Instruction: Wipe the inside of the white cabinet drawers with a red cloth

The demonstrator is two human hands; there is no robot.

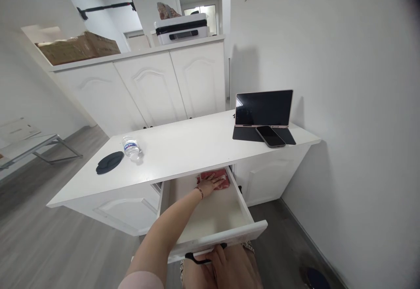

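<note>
Left hand (210,186) flat on crumpled red cloth (215,179) in drawer (244,203).

Tablet (264,107), phone (270,136), water bottle (131,147) on counter (183,147)

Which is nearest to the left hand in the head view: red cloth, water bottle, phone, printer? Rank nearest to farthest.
1. Red cloth: at the back of the open drawer, under the left hand.
2. Water bottle: lying on the countertop, to the left.
3. Phone: on the countertop, to the right, in front of the tablet.
4. Printer: on top of the far cabinets.
</note>
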